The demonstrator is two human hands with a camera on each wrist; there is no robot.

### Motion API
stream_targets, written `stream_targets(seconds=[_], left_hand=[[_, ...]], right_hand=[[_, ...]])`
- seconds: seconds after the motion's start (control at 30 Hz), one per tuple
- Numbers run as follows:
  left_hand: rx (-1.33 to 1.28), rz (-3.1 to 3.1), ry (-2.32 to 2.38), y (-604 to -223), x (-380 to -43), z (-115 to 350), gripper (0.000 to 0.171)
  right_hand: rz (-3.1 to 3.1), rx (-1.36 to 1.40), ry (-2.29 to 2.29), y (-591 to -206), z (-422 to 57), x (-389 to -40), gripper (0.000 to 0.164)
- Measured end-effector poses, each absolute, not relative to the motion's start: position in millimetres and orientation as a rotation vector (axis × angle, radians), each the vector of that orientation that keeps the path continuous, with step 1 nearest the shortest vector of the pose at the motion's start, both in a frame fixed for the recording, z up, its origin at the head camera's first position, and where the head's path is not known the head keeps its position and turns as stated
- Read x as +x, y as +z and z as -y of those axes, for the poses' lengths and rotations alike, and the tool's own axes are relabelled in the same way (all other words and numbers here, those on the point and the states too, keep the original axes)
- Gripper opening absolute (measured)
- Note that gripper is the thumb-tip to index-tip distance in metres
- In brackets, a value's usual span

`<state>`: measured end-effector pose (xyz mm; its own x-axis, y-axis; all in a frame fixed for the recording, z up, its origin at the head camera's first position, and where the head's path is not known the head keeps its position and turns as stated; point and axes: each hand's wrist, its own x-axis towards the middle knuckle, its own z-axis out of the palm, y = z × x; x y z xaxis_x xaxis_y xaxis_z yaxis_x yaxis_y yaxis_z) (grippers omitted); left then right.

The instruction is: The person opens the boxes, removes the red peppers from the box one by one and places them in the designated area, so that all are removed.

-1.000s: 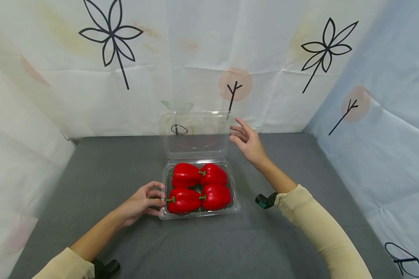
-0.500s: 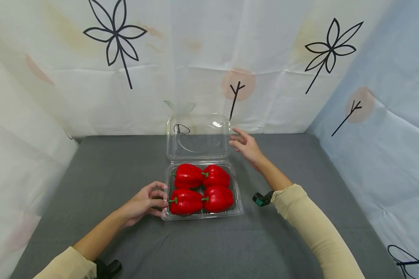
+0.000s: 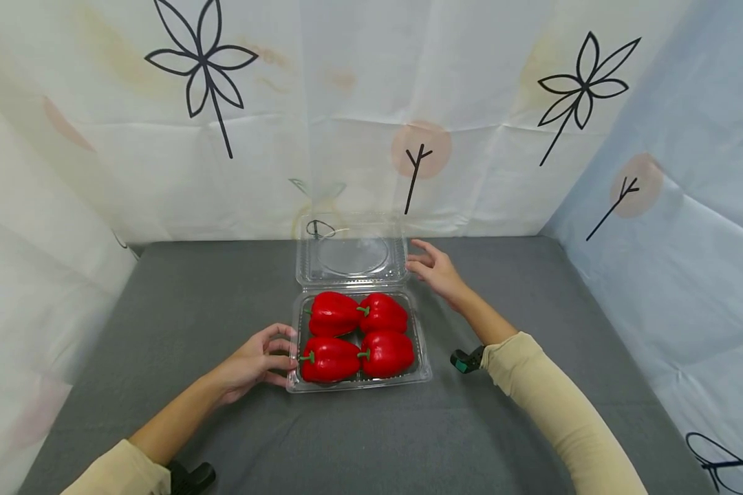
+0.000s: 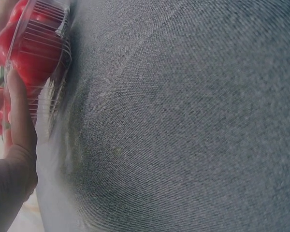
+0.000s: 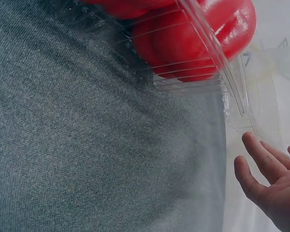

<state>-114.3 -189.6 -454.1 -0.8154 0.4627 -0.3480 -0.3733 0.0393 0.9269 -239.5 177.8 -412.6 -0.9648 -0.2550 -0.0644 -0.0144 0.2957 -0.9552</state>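
Observation:
A clear plastic clamshell container sits on the grey cloth, holding several red bell peppers with green stems. Its hinged lid is raised and leans back toward the rear curtain. At the tray's left side, my left hand pinches the rim; in the left wrist view one finger lies along the outer wall below the rim. My right hand is beside the lid's right edge, fingers spread and lightly bent. In the right wrist view its fingertips are close to the lid's transparent edge.
Grey cloth covers the table around the container. A white curtain with black leaf drawings rises at the back, and more curtain hangs at both sides. Dark wrist devices are strapped on both arms.
The lid has tipped further back and its top edge sits lower in the head view. My right hand has come down alongside it. The left hand keeps its place at the rim.

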Motion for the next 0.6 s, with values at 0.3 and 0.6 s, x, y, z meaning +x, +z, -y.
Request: stream_targets(seconds=[0.3, 0.6], left_hand=[[0.101, -1.727, 1.834, -453, -114, 190, 0.047], [0.105, -1.721, 1.835, -453, -114, 190, 0.046]], right_hand=[[-2.385, -0.341, -1.689, -415, -186, -234, 0.074], [-2.448, -0.686, -1.545, -403, -194, -212, 0.087]])
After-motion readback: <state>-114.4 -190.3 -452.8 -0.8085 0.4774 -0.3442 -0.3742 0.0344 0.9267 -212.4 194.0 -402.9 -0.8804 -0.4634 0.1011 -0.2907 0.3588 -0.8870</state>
